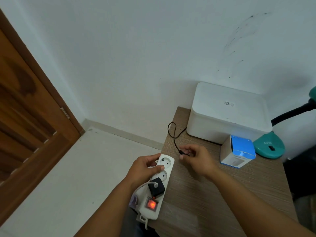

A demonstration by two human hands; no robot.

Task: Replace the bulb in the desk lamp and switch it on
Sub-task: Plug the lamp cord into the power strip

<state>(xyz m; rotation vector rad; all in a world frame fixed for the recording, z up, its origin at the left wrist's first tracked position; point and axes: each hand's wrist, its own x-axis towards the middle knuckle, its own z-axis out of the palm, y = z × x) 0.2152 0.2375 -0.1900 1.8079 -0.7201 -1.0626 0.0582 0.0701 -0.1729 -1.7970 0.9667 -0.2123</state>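
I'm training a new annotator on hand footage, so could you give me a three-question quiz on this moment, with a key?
1. True or false: the red rocker switch on the white plastic power strip is lit.
2. What does the right hand pinch? A) the black plug on the thin black cable B) the blue and white cardboard box C) the teal desk lamp base
3. Fill in: the left hand grips the strip at the left edge of the brown wood-grain ____.

Key: 1 true; 2 A; 3 table.
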